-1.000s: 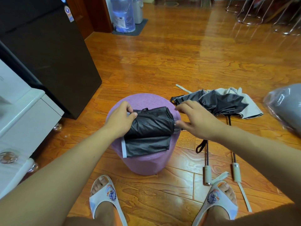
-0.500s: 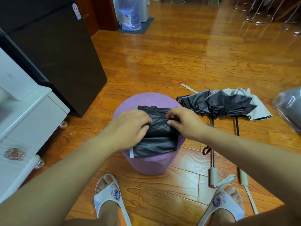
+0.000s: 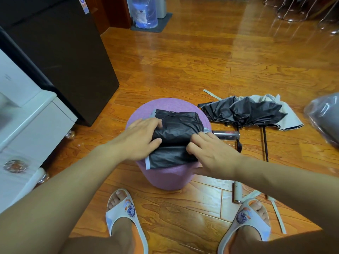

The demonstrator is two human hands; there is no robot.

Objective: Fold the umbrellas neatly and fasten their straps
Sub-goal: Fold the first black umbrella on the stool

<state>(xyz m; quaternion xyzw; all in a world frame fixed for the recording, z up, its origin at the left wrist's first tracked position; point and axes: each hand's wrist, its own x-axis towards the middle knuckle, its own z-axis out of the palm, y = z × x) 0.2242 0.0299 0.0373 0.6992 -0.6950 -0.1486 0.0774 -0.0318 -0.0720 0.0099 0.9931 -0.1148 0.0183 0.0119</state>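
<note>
Black, thin canopy cloth on the umbrella [image 3: 176, 138] lying across the purple stool [image 3: 165, 178] looks light, soft and slippery, likely to spring loose unless pinned along its folds, best by the pleats near the metal shaft [image 3: 226, 135] just right of the right fingertips. From the head view, the left hand [image 3: 139, 140] lies flat with straight fingers pressing the cloth's left side, while the right hand [image 3: 212, 153] presses its right edge with fingers slightly bent, not clearly pinching anything. Two more umbrellas [image 3: 245, 114] sprawl unfolded on the floor [image 3: 201, 61] beyond the right hand.

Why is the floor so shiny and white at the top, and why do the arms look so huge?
Head view: light glares white off the glossy wooden floor near the top; the wide-angle lens stretches the forearms at the bottom corners and bends the dark cabinet edges; the black umbrella stays sharp.
</note>
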